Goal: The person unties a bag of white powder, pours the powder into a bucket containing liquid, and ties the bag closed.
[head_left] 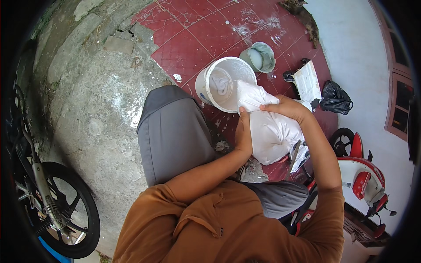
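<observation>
A full white plastic bag (pixel 274 134) is pinched around its upper part between my two hands. My left hand (pixel 244 131) grips its left side, thumb up near the bucket rim. My right hand (pixel 291 110) closes over it from the right, thumb pressing its front. The bag's upper end overlaps the rim of a white plastic bucket (pixel 201 83), which stands tilted in view before my knee. White, paste-like material (pixel 221 84) lies coiled in the bucket. The bag hides part of the bucket's right side.
A small greenish pail (pixel 272 62) holds cloudy liquid. Right of it are a stained white panel (pixel 307 80) and a black plastic bag (pixel 335 98). A cat (pixel 306 19) lies by the wall. Motorcycle wheel (pixel 93 217) stands left, red-and-white scooter (pixel 365 184) right. Red tiles (pixel 194 46) meet rough concrete (pixel 98 108).
</observation>
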`<state>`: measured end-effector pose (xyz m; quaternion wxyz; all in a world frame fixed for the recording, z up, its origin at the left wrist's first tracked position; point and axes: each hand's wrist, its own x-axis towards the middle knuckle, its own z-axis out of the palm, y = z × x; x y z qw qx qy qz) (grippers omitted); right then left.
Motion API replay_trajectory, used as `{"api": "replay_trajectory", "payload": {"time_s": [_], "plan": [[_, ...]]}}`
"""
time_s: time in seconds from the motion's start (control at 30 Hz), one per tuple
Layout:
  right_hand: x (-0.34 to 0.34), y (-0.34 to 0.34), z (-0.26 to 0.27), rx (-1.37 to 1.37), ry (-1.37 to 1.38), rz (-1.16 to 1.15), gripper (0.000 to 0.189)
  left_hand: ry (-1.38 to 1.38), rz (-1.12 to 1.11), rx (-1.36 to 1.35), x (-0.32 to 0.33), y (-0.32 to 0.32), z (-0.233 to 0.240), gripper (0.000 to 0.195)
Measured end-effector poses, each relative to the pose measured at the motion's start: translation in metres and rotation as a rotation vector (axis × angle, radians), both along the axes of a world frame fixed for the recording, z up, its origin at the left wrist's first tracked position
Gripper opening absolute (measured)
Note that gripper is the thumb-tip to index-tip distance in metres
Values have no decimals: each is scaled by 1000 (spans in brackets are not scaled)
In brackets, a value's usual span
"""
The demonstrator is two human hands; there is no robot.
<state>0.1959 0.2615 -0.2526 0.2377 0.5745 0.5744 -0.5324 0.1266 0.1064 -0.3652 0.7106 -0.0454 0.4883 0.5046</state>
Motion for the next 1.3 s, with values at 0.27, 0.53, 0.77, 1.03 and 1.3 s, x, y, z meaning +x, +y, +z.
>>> {"api": "replay_trajectory", "payload": {"time_s": [0.27,0.53,0.77,1.03,1.3], "plan": [[1,-4,-2,-4,34,-61,53,146,-147,-20,0,1,-9,88],[-9,-6,10,69,-71,-59,53,61,-131,-33,-5,2,-3,82],[1,-2,2,74,-74,-49,54,15,-161,-10,-15,5,7,69],[-4,-5,5,90,-58,-91,51,-21,-90,-8,-7,5,-3,64],[-3,-7,5,96,-55,-79,44,10,-125,-20,-10,7,-3,62]]}}
